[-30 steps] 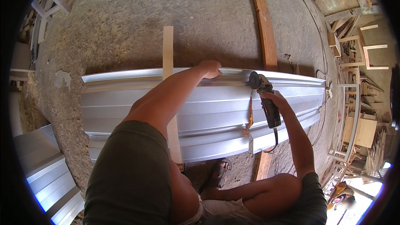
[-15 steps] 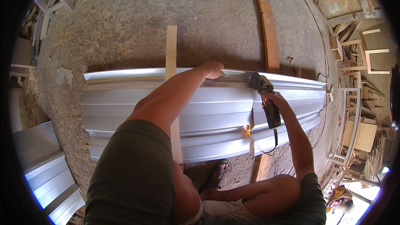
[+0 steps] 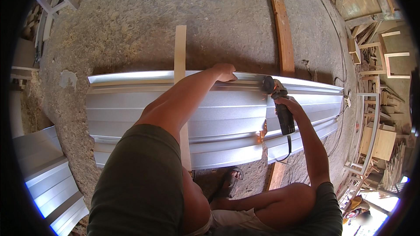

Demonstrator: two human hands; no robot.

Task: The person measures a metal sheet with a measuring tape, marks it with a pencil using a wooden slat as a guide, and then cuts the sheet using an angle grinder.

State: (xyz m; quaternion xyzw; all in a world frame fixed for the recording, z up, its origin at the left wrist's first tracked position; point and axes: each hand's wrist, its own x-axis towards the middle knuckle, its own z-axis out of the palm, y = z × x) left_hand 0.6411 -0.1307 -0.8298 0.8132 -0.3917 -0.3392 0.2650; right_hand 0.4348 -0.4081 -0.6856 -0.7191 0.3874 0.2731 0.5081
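A long ribbed silver metal sheet lies across the floor before me. My right hand is wrapped round a dark angle grinder, whose disc touches or nearly touches the sheet's far ribs. Behind the disc, a cut runs toward me to the near edge, and orange sparks glow along it. Left of the disc, my left hand is closed over the sheet's far edge; its fingertips are partly hidden. A pale wooden strip lies crosswise over the sheet, partly covered by my left arm.
A timber beam passes under the sheet near the cut. The grinder's cord hangs toward my bent leg. My sandalled foot is close to the near edge. More metal sheeting lies at left; wooden frames and offcuts line the right.
Both hands and the grinder stay almost in place. The sparks along the cut have changed shape, and the gap at the near edge looks slightly wider.
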